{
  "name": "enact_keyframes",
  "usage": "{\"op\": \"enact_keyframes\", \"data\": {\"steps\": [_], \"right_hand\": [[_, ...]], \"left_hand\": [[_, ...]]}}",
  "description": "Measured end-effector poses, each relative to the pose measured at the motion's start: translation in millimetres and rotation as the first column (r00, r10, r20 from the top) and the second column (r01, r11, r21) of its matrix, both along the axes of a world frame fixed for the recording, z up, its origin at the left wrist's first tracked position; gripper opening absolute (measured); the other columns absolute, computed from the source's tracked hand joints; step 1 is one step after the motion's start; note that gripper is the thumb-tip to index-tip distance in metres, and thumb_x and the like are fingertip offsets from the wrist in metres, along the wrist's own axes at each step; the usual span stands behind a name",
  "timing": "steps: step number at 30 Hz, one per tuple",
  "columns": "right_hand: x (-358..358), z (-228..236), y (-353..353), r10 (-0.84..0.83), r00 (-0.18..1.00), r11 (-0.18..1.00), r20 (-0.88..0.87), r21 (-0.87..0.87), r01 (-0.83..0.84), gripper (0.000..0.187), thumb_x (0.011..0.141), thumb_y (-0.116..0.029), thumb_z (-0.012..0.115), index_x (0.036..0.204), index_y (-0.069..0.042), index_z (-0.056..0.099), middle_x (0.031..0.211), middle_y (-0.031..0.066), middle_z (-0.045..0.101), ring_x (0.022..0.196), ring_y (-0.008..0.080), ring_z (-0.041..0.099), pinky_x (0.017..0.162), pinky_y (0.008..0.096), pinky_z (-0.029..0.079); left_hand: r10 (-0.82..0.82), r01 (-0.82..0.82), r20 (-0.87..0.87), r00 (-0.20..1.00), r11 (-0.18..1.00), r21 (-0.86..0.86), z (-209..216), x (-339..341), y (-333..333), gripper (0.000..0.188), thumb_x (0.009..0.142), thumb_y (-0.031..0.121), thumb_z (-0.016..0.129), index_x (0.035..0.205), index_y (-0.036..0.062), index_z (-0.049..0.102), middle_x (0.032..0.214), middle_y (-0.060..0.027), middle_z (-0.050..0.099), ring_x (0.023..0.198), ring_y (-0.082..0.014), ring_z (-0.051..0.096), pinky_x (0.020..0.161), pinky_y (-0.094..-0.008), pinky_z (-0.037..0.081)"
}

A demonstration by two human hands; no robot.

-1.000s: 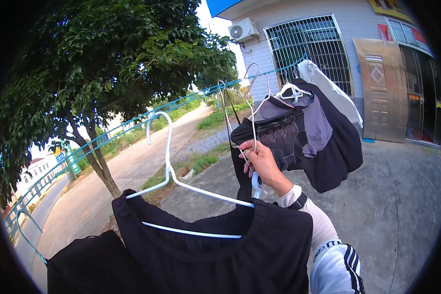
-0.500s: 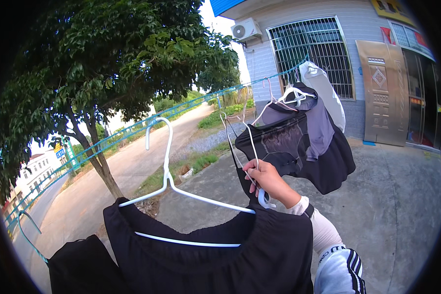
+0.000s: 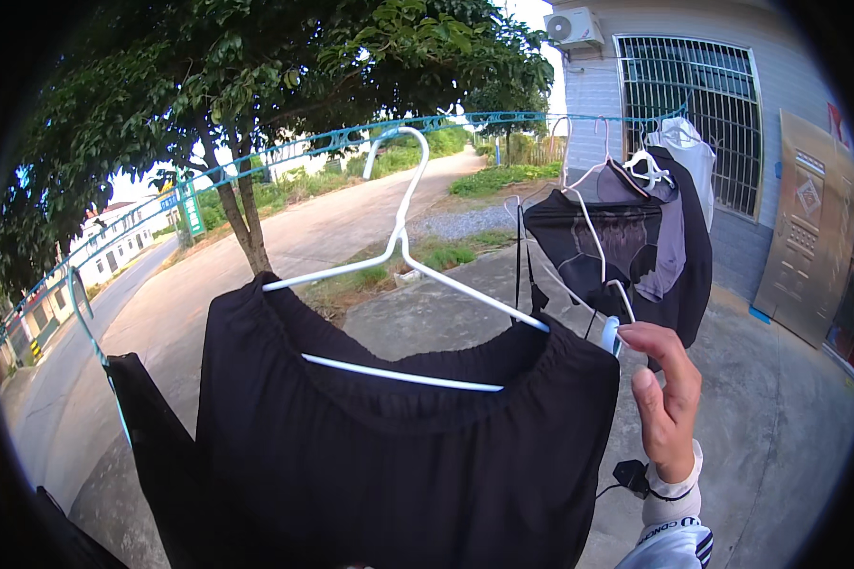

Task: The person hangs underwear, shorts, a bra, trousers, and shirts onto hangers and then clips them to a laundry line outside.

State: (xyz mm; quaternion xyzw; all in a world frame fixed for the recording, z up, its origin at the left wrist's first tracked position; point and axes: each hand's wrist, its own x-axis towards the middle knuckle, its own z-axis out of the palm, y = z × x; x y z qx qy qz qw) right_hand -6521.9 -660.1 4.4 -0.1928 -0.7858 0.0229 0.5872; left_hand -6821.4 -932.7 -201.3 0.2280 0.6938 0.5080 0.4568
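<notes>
A black top with a gathered neckline [image 3: 399, 474] fills the lower middle, spread on a white hanger [image 3: 403, 218] whose hook reaches the blue-green clothesline [image 3: 294, 147]. I cannot tell whether the hook rests on the line. My right hand [image 3: 669, 398] is at the right of the top, thumb and forefinger apart. Its forefinger tip is beside the bent end of a pale hanger [image 3: 624, 303]; contact is unclear. That hanger is near a sheer black garment [image 3: 598, 232] on the line. My left hand is out of sight.
Another black garment [image 3: 152, 446] hangs at left from a teal hanger [image 3: 81, 303]. Farther right hang grey, black and white clothes [image 3: 693, 156]. A tree [image 3: 247, 209] stands beyond the line; a barred window [image 3: 693, 95] and metal door panel [image 3: 802, 228] are at right.
My right hand has let go of the pale hanger it pinched, moving right and down with fingers apart. The black top on its white hanger stands higher in view; the view has turned left.
</notes>
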Motion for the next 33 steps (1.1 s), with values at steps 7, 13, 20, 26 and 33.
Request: {"op": "enact_keyframes", "data": {"steps": [7,13,20,26,33], "right_hand": [[-22.6,-7.1,-30.0,-0.247,0.967,0.967,0.065,0.089,0.241,0.049,0.075,-0.001,0.067,0.121,-0.001,0.052,0.124,0.0198,0.052,0.114,0.0374,0.05,0.096,0.04,0.04],[-54.2,-43.9,-114.8,0.131,0.918,0.98,0.373,0.089,-0.176,0.021,0.075,-0.005,0.065,0.095,0.001,0.062,0.096,0.0165,0.062,0.092,0.0319,0.059,0.085,0.044,0.045],[-70.4,-98.3,-172.2,0.459,0.738,0.886,0.494,-0.316,-0.339,0.047,0.079,-0.028,0.07,0.113,0.003,0.057,0.102,0.0189,0.062,0.097,0.0362,0.059,0.084,0.0428,0.047],[-54.5,-93.9,-181.8,0.399,0.781,0.892,0.48,-0.4,-0.211,0.072,0.072,-0.026,0.076,0.128,0.004,0.043,0.127,0.0246,0.046,0.11,0.0411,0.051,0.091,0.0446,0.045],[-20.8,-110.4,-136.0,0.281,0.869,0.957,0.408,-0.183,-0.224,0.052,0.066,-0.013,0.069,0.113,0.001,0.051,0.113,0.0246,0.048,0.102,0.0402,0.053,0.083,0.0429,0.048]], "left_hand": [[-0.249,0.339,-0.258,0.933,0.849,0.405,11.2,2.9,-7.4,0.016,0.087,0.012,0.064,0.098,0.0013,0.064,0.098,-0.0092,0.065,0.087,-0.0149,0.062,0.08,-0.0285,0.049],[-0.39,0.149,0.244,0.888,0.745,0.651,46.8,30.9,2.8,0.026,0.091,0.029,0.057,0.097,0.0039,0.063,0.126,-0.0228,0.051,0.118,-0.0321,0.053,0.102,-0.0464,0.039],[-0.509,-0.004,0.303,0.806,0.507,0.862,53.6,59.4,4.0,0.038,0.09,0.033,0.057,0.106,-0.0012,0.06,0.141,-0.0173,0.038,0.129,-0.0266,0.038,0.106,-0.0412,0.029],[-0.338,0.09,0.077,0.938,0.452,0.888,65.6,93.7,14.0,0.016,0.089,0.014,0.062,0.1,0.0032,0.066,0.138,-0.0089,0.038,0.125,-0.0211,0.041,0.104,-0.0371,0.033],[-0.373,0.134,0.086,0.924,0.527,0.839,79.6,129.5,44.5,0.01,0.088,0.007,0.063,0.098,0.0051,0.062,0.129,-0.0102,0.048,0.115,-0.0191,0.051,0.095,-0.0284,0.043]]}}
